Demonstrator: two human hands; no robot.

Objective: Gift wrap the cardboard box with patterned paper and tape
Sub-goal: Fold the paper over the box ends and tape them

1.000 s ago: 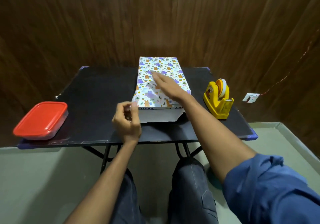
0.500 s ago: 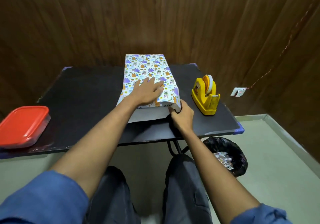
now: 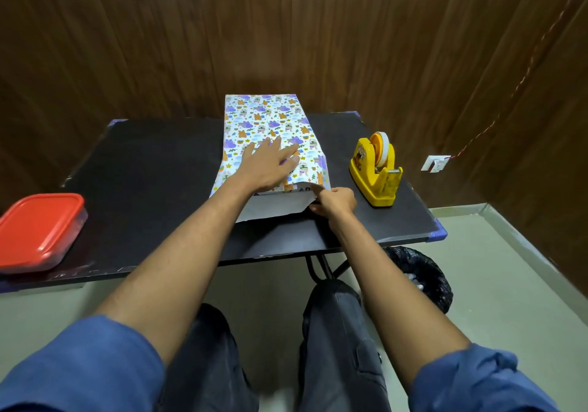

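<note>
Left hand (image 3: pixel 269 165) lies flat, fingers spread, on the wrapped box (image 3: pixel 270 131); right hand (image 3: pixel 335 200) pinches the paper flap (image 3: pixel 276 209) at its near corner.

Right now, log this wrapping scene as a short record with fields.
box: wrapped in patterned paper, lying on the black table, near end not yet closed
loose flap: white underside of paper sticking out toward the person
left hand: flat on top of the box, fingers spread
right hand: pinching the flap's right corner
tape dispenser: yellow, right of the box, untouched
red-lidded container: at the table's left edge
bin: on the floor, under the table's right side
</note>
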